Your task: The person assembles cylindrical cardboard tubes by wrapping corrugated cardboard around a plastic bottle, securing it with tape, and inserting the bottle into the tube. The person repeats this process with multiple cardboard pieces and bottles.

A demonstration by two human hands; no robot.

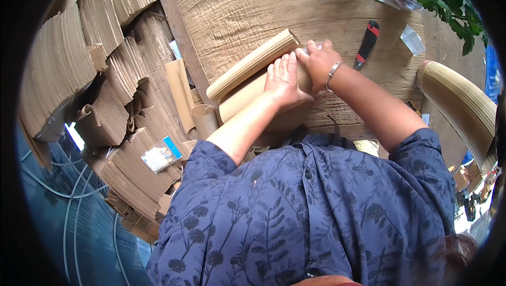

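Navy shirt closest, lol. Left hand lies unclenched on a cardboard roll; right hand curls at its end, can't tell if gripping. Rolling looks done, end maybe not. Second roll sits just past the left fingertips.

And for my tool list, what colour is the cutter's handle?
The handle is black and red, as the head view shows.

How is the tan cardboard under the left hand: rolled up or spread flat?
Rolled up: the tan cardboard shows a rounded, tube-like side beneath the left hand.
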